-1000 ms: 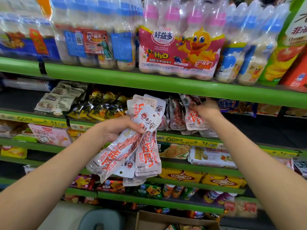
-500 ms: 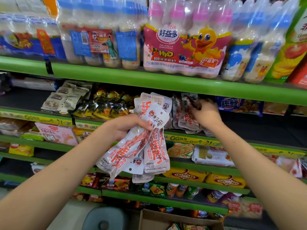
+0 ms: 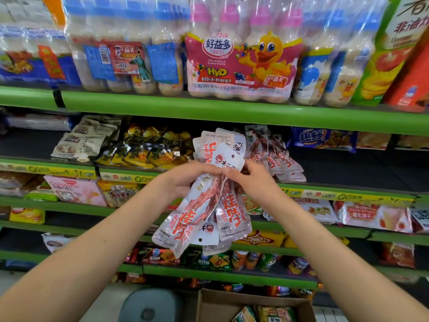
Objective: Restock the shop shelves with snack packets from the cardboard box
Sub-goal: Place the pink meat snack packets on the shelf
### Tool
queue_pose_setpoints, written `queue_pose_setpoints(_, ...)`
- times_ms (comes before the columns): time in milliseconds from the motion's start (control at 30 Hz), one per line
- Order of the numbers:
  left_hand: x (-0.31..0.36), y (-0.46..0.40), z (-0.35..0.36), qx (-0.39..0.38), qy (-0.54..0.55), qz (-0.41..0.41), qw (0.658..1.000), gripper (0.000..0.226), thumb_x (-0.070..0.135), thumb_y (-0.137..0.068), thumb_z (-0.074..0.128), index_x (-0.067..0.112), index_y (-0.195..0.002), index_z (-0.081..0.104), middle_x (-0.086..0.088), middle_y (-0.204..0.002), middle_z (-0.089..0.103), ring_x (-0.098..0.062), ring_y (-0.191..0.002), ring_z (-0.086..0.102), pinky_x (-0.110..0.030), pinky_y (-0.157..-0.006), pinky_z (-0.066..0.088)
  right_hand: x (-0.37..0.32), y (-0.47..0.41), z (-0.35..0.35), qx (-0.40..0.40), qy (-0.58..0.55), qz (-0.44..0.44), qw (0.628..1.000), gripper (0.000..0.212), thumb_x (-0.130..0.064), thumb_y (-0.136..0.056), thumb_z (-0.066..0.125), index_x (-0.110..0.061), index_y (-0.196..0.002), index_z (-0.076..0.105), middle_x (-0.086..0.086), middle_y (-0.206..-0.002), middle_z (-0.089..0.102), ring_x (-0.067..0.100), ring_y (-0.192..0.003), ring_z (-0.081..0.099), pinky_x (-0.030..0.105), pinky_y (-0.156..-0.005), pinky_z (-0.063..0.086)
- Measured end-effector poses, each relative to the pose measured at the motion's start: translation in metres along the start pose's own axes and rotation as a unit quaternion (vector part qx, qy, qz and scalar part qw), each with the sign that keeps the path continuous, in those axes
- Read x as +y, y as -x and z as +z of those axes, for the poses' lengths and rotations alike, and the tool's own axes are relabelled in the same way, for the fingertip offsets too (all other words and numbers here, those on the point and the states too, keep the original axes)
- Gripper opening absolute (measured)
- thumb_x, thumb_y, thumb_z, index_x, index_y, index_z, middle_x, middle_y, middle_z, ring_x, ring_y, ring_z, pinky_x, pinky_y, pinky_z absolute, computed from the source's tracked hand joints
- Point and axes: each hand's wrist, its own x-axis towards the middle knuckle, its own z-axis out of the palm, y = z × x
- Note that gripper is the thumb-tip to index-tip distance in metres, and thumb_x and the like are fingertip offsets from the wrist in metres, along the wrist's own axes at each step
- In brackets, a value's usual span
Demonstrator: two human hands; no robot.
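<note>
We hold a fan of white snack packets [image 3: 204, 210] in front of the shelves, and both hands meet on it: our left hand [image 3: 185, 180] grips the bunch around its upper part, and our right hand [image 3: 250, 180] closes its fingers on the top edge of the same bunch, as if to pull one packet out. The risk we see is that the film is smooth and the packets overlap loosely, so when the right hand draws one away the others may slide out of the left grip and fall to the floor or onto the grey stool [image 3: 148, 305] below. A second risk, in our judgement, is at the shelf: the pile of the same packets [image 3: 276, 156] already leans on the green shelf edge [image 3: 325, 192] (it looks not very stable), and a new one pushed in carelessly could tip them forward. For the count: two hands, one bunch in which we can tell about five or six packets, though the overlap hides the exact number; the pile on the shelf shows perhaps five or more, not clearly separable. One cardboard box [image 3: 253, 305] stands open at the bottom with a few coloured packets still inside, so the restocking is not finished.
</note>
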Motion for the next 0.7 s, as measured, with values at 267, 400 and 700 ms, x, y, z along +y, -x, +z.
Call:
queue_pose_setpoints(267, -0.006, -0.002, 0.013, 0.038, 0.089, 0.018, 0.995, 0.056, 0.063, -0.083, 0.064, 0.024, -0.122, 0.071, -0.01, -0.128, 0.068, -0.031, -0.115, 0.066, -0.045, -0.092, 0.056, -0.006, 0.008, 0.008, 0.08, -0.012, 0.022, 0.996, 0.016, -0.036, -0.101, 0.049, -0.042, -0.103, 0.064, -0.023, -0.097, 0.07, -0.001, -0.089, 0.064, 0.024, -0.071, 0.046)
queue_pose_setpoints(400, -0.006, 0.002, 0.017, 0.065, 0.096, -0.002, 0.993, 0.047, 0.056, -0.09, 0.059, 0.019, -0.116, 0.074, -0.008, -0.114, 0.074, -0.023, -0.095, 0.074, -0.037, -0.079, 0.059, -0.006, 0.012, 0.009, 0.079, -0.025, 0.014, 0.996, 0.024, -0.032, -0.103, 0.045, -0.043, -0.094, 0.065, -0.03, -0.087, 0.071, -0.01, -0.078, 0.065, 0.016, -0.061, 0.047)
queue_pose_setpoints(700, -0.011, 0.026, 0.008, 0.103, 0.013, -0.011, 0.995, 0.047, 0.047, -0.097, 0.055, 0.013, -0.126, 0.065, -0.007, -0.109, 0.075, -0.019, -0.087, 0.073, -0.033, -0.082, 0.06, -0.006, 0.011, -0.003, 0.096, -0.261, 0.114, 0.954, 0.017, -0.013, -0.101, 0.048, -0.013, -0.088, 0.059, 0.001, -0.06, 0.061, 0.007, -0.039, 0.048, 0.018, -0.033, 0.032)
